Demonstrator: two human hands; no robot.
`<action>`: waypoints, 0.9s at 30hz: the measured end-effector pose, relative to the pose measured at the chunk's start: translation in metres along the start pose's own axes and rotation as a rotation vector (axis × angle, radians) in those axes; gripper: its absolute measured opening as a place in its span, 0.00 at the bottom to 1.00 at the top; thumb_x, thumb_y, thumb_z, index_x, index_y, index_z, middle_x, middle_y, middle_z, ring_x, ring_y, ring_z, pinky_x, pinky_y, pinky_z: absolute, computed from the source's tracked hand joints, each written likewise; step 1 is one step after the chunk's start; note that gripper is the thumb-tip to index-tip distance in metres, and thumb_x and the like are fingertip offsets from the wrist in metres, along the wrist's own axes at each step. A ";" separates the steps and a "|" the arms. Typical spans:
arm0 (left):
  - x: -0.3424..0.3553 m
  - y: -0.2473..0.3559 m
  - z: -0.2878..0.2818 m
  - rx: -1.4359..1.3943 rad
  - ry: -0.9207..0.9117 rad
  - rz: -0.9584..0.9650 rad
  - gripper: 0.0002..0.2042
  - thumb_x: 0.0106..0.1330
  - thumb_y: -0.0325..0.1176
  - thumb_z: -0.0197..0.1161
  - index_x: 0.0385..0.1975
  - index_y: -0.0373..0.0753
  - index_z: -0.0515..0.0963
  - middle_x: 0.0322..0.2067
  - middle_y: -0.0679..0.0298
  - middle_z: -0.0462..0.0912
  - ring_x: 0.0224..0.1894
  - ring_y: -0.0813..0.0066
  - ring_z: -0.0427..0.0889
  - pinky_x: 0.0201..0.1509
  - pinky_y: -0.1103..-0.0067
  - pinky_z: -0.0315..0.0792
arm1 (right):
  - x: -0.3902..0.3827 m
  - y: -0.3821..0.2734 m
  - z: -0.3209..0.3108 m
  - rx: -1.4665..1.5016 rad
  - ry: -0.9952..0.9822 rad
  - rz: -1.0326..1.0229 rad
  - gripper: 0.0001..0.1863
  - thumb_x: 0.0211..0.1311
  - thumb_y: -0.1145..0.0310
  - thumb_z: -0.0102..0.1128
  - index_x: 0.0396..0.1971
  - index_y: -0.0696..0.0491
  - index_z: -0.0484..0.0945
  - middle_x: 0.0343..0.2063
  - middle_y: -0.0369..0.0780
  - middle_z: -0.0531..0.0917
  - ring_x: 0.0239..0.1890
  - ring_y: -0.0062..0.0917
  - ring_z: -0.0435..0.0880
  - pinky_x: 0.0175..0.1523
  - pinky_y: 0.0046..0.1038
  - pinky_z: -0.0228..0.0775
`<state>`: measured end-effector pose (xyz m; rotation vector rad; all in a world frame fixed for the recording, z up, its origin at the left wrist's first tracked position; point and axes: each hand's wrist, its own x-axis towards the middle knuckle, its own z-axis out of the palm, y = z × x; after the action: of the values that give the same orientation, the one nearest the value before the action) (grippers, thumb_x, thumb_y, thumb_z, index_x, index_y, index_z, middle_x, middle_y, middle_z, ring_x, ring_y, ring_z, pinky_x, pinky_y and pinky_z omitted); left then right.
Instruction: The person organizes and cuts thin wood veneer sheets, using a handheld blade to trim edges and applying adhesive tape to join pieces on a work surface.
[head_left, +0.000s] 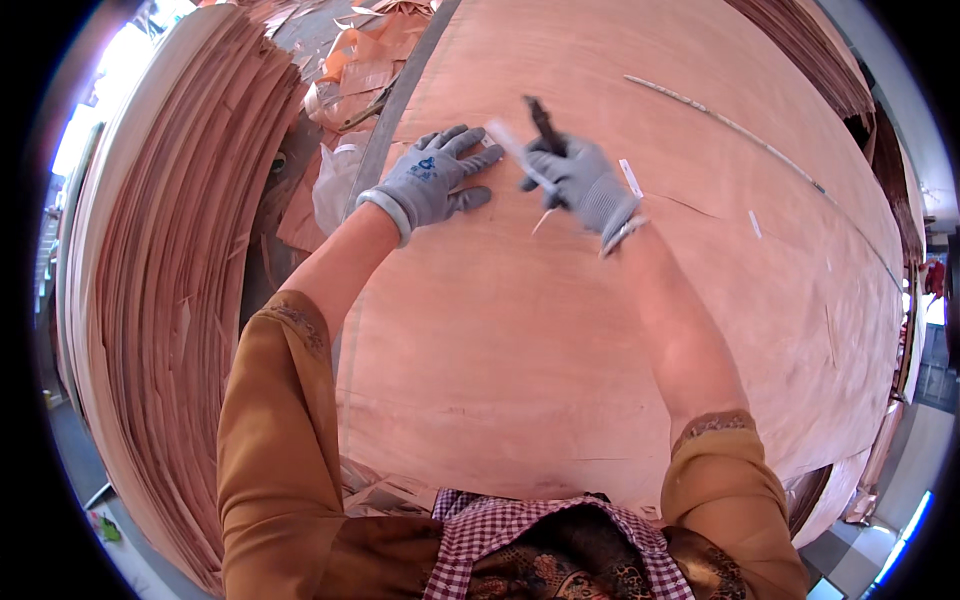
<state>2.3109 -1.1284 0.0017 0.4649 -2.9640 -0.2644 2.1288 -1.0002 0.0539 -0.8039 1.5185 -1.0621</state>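
Observation:
My left hand (432,182), in a grey work glove, lies flat with fingers spread on a large pinkish wood veneer sheet (520,340). A small white piece with marks shows by its fingertips. To the right, my gloved right hand (588,185) is closed round a dark, narrow tool (544,126) whose end points up and away; blur hides its exact kind. A white strip of tape or paper (515,150), smeared by motion, runs from the same hand toward my left fingertips. Close by the right wrist, another white strip (631,178) lies on the veneer.
A tall stack of veneer sheets (180,260) stands at the left. Torn veneer scraps (370,60) and a clear plastic bag (338,185) lie beyond the sheet's left edge. A long thin rod (720,118) crosses the sheet at the far right, near a small white strip (755,224).

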 end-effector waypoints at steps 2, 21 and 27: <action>0.009 0.007 -0.007 -0.004 0.000 -0.003 0.26 0.59 0.44 0.59 0.59 0.50 0.67 0.60 0.57 0.64 0.62 0.53 0.62 0.65 0.65 0.58 | 0.017 0.015 -0.033 -0.108 0.111 0.095 0.11 0.59 0.68 0.55 0.38 0.59 0.74 0.22 0.40 0.80 0.14 0.15 0.70 0.19 0.19 0.62; 0.023 0.062 0.022 0.026 0.102 0.016 0.21 0.59 0.45 0.55 0.54 0.52 0.71 0.59 0.61 0.65 0.62 0.61 0.63 0.64 0.68 0.57 | -0.066 0.020 0.019 -0.208 0.041 0.089 0.07 0.59 0.70 0.55 0.30 0.59 0.74 0.18 0.38 0.77 0.18 0.20 0.77 0.21 0.22 0.70; -0.046 0.118 0.007 0.127 0.229 0.136 0.16 0.61 0.43 0.53 0.46 0.46 0.74 0.55 0.58 0.69 0.59 0.60 0.66 0.62 0.67 0.60 | -0.167 0.055 0.012 -0.322 -0.251 0.066 0.09 0.59 0.67 0.58 0.32 0.59 0.75 0.23 0.36 0.79 0.24 0.17 0.78 0.30 0.19 0.69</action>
<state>2.3187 -1.0026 0.0128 0.2829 -2.7808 -0.0068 2.1780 -0.8314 0.0653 -1.0595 1.5059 -0.6474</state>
